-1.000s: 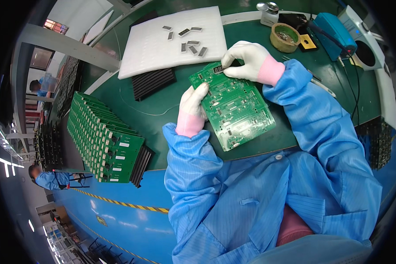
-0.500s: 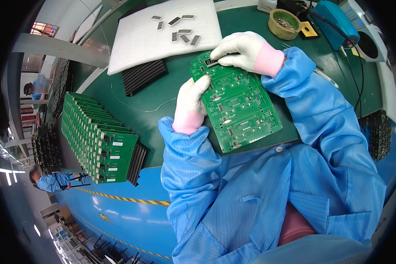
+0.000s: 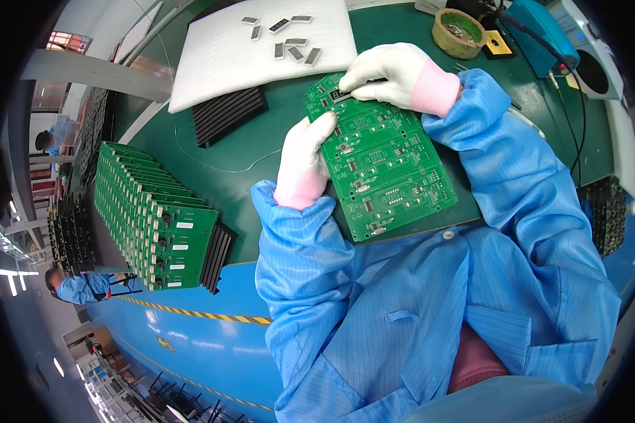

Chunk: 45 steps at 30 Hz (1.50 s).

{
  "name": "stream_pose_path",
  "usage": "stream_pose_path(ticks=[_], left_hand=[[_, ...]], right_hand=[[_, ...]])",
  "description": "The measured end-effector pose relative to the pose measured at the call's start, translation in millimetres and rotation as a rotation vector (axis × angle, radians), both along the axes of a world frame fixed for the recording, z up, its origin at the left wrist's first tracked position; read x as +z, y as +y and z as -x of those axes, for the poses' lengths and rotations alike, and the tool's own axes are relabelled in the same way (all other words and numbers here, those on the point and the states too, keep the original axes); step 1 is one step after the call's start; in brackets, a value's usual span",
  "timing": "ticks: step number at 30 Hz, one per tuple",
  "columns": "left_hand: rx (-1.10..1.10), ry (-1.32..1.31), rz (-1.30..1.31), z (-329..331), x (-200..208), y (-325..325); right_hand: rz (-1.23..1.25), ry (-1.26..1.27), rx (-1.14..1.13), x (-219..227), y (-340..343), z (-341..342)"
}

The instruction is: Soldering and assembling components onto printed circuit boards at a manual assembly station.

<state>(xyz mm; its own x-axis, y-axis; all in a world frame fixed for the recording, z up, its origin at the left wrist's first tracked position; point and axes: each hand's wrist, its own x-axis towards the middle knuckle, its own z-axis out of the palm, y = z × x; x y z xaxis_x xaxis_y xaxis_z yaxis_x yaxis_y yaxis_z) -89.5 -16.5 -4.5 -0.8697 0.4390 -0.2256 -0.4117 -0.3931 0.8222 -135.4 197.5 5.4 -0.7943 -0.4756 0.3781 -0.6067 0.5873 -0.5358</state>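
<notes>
A green circuit board (image 3: 395, 176) rests tilted in front of me over the table's near edge. Gloved in white with a pink cuff, my left hand (image 3: 307, 151) grips the board's left edge, its thumb lying on top. My right hand (image 3: 391, 74) has its fingers closed on a small black digit display (image 3: 339, 96) at the board's far end. Whether the display's pins sit in the board is hidden. Several more digit displays (image 3: 279, 26) lie on a white foam sheet (image 3: 219, 67) beyond, most with their grey sides up.
Upright green boards (image 3: 183, 247) stand in a row in a black slotted rack (image 3: 217, 257) at left. Another black ribbed rack (image 3: 229, 116) lies by the foam. Back right are a round bowl (image 3: 458, 46), a yellow sponge (image 3: 497, 42), a teal device (image 3: 540, 35) and cables.
The board's near end has shifted slightly right. My right hand stays on the display at the far end, and my left hand keeps its grip on the edge.
</notes>
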Motion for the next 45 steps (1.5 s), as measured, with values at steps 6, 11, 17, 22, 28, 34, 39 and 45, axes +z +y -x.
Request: stream_pose_path(ticks=[6,11,17,22,28,34,39,45], left_hand=[[-0.034,0.010,0.001,1,-2,-2],[-0.025,0.001,-0.020,2,-5,-2],[-0.024,-0.045,-0.049,1,-4,-1],[0.067,-0.057,-0.060,-2,-2,6],[0.223,0.239,0.246,-9,5,2],[0.371,0.533,0.551,-38,26,11],[0.354,0.592,0.499,-61,36,14],[0.381,0.720,0.483,-80,40,17]], right_hand=[[-0.024,-0.011,0.005,1,1,0],[-0.014,-0.033,0.018,-1,2,1],[-0.023,-0.002,0.023,-2,1,1],[-0.005,0.157,0.075,8,-5,-6],[0.049,0.463,0.140,21,-14,-20],[0.223,0.602,0.112,44,-8,-42],[0.516,0.140,-0.023,59,-8,-74],[0.603,-0.144,0.107,67,1,-93]])
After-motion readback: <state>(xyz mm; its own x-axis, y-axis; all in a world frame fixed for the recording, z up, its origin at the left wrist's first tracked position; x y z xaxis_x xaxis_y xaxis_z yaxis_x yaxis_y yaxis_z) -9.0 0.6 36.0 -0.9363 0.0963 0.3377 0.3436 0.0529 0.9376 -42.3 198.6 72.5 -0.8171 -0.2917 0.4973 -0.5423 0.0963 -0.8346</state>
